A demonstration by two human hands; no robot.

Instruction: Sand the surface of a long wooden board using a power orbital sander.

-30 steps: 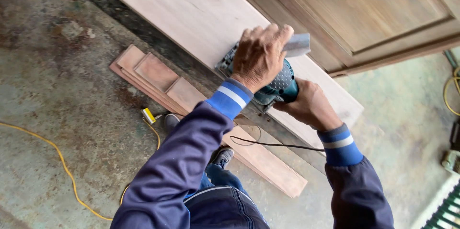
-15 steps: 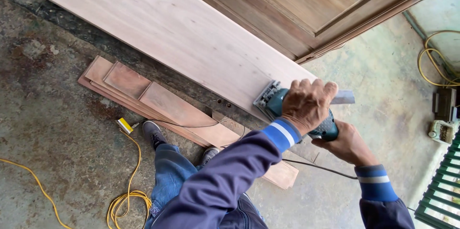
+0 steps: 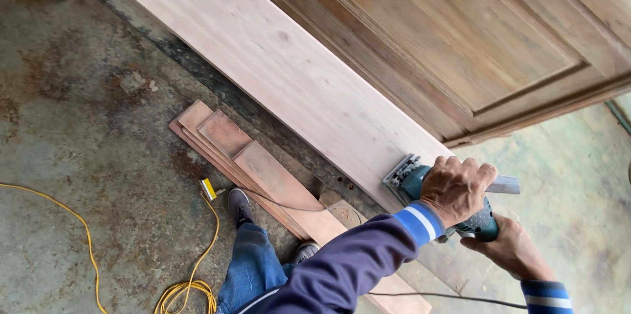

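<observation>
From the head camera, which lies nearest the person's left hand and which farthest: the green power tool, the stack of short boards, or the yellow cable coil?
1. Green power tool: directly under the left hand, gripped.
2. Stack of short boards: on the floor, to the left.
3. Yellow cable coil: far lower left, beyond the shoes.

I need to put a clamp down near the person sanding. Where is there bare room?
Bare: the long pale board up-left of the left hand, and the concrete floor left of the stacked offcuts, above the yellow cable. Crowded: around the green power tool, both hands and the shoes.
</observation>
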